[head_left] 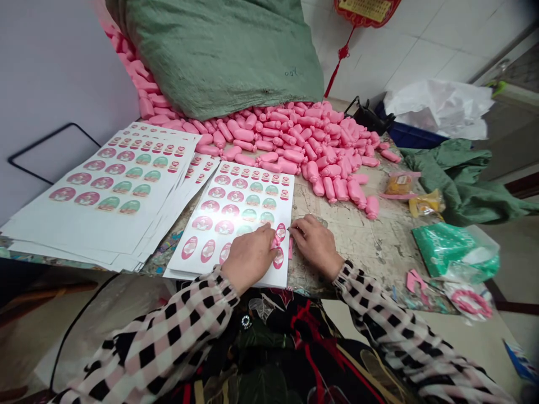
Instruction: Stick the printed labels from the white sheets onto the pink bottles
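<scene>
A white sticker sheet (236, 213) with oval pink and green labels lies in front of me on the worn table (370, 241). My left hand (248, 259) rests on the sheet's lower right part, fingers pinched on a small pink bottle (275, 241) that is mostly hidden. Just to the right, my right hand (315, 242) curls over the sheet's edge, fingertips bent toward the left hand; what it grips is hidden. A big heap of pink bottles (303, 146) lies beyond the sheet.
A stack of further sticker sheets (109, 191) covers the table's left. A green woven sack (223, 50) lies over the heap at the back. Green cloth (458, 179), a blue bin (410, 134), snack packets (400, 185) and a green bag (450, 249) crowd the right.
</scene>
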`<state>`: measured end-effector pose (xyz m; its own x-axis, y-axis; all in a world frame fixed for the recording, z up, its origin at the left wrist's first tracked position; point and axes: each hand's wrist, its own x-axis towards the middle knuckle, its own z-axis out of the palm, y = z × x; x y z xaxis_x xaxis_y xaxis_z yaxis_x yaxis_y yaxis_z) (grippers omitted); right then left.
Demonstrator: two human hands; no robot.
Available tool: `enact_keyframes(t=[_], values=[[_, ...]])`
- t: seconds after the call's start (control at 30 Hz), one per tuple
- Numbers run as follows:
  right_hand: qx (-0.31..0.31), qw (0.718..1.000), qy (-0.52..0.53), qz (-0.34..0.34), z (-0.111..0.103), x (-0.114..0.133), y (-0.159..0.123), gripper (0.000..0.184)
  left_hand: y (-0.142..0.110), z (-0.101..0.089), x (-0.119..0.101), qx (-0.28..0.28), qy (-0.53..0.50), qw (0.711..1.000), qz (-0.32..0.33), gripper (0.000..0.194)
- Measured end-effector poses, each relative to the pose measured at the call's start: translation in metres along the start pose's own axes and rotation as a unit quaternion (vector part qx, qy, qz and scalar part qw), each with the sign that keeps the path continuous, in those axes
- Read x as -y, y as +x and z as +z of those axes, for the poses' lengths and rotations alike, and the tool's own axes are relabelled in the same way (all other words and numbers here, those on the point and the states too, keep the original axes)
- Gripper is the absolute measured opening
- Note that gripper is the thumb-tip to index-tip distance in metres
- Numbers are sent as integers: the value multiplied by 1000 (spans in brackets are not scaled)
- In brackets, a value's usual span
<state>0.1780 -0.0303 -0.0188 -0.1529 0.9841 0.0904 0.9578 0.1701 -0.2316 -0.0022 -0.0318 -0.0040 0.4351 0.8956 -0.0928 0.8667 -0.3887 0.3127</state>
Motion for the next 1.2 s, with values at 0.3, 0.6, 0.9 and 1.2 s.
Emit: enact_keyframes(t=[0.3, 0.6, 0.9, 1.2], values=[[33, 999, -11, -31, -4, -5, 5, 21, 10, -3, 5, 25, 19, 999, -10, 46], [37, 998, 53, -9, 1, -3, -1, 19, 17, -3, 8, 45, 26, 999, 7, 56], [-10, 1000, 22, 19, 5, 1, -3, 22, 17, -4, 9, 54, 9, 998, 9, 59], [33, 997, -60, -41, -7, 0, 8, 24, 17, -5, 9, 48, 26, 998, 14, 58]])
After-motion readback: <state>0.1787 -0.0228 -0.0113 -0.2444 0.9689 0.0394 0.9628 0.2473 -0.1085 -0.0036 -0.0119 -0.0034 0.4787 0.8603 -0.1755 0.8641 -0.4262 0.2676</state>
